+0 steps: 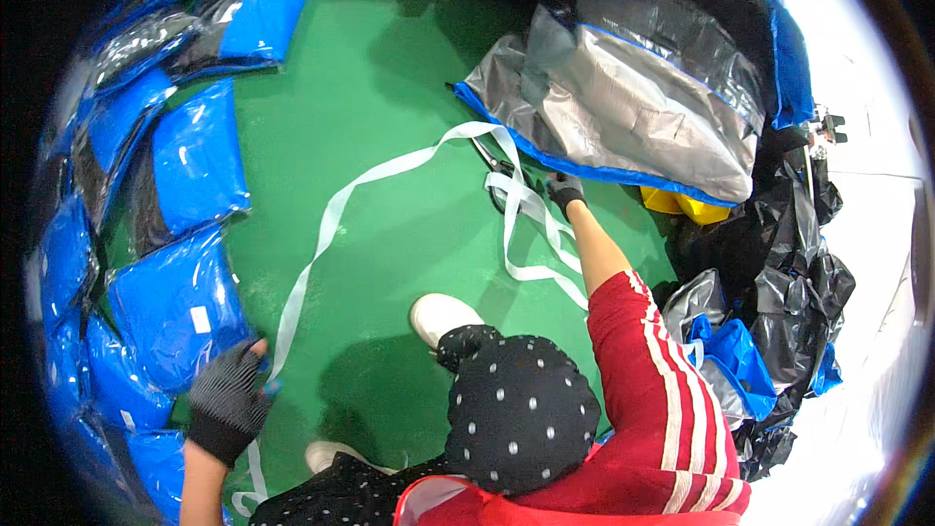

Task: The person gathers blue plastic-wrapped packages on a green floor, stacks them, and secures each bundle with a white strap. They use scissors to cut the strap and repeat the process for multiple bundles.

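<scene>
My left hand (229,404), in a grey-and-black glove with bare fingertips, closes on a long white fabric tape (331,219) at the lower left. From there the tape arcs up across the floor and loops back beside my right arm. My right hand (565,191), also gloved, reaches low, just below the blue-trimmed edge of a silver-grey sheet bag (623,102). Its fingers are dark and partly hidden, so their grip is unclear. Black-handled scissors (495,164) lie to the left of that hand, partly covered by the tape.
Blue-and-black packs in clear plastic (200,156) line the left side. Crumpled black sheeting (789,282) and a blue-and-silver piece (735,365) lie at the right, with something yellow (687,205) beneath the silver bag. The green floor (390,244) stretches between; my knee and shoes show below.
</scene>
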Demonstrator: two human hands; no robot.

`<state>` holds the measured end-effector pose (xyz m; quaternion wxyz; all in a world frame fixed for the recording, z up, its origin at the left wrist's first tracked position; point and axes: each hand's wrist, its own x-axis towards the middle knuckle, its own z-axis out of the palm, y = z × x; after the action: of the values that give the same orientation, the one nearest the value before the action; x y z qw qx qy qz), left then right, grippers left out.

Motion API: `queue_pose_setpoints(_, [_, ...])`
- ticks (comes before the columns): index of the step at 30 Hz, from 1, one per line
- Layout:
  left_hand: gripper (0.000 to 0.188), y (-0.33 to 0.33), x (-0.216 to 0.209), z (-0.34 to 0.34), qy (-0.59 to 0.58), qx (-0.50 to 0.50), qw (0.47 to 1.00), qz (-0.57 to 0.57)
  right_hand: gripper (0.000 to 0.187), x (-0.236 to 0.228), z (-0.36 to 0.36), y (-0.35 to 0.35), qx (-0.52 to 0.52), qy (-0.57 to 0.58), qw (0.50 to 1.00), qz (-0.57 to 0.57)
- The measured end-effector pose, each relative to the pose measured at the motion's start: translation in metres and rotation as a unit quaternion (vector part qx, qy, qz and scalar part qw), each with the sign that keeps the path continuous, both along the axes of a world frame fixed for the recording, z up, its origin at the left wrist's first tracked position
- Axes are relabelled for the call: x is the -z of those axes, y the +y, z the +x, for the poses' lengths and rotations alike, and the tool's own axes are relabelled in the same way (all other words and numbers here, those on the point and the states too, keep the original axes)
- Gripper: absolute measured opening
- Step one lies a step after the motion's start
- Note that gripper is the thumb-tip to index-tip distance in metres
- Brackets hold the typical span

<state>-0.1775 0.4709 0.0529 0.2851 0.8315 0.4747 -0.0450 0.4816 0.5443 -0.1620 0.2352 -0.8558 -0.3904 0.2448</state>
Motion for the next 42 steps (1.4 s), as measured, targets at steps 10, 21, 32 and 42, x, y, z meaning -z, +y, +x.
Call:
queue_pose_setpoints(10, [0.056,0.121,0.110,0.351,-0.187,0.165,0.948,0.197,0.026,-0.066,-0.078,0.002,-0.235,-0.086,0.967,0.042])
queue_pose_setpoints(21, [0.026,0.072,0.183,0.319,-0.194,-0.037,0.973,0.119,0.075,-0.049,-0.101,0.023,-0.231,0.015,0.965,-0.121])
queue_pose_setpoints(32, [0.033,0.046,0.194,0.355,-0.099,-0.311,0.937,-0.127,0.029,-0.017,-0.088,-0.043,-0.226,0.023,0.964,-0.138])
queue_pose_setpoints(42, [0.007,0.056,0.133,0.331,-0.515,-0.542,0.628,-0.216,0.048,-0.092,-0.149,-0.005,-0.132,0.624,0.770,0.016])
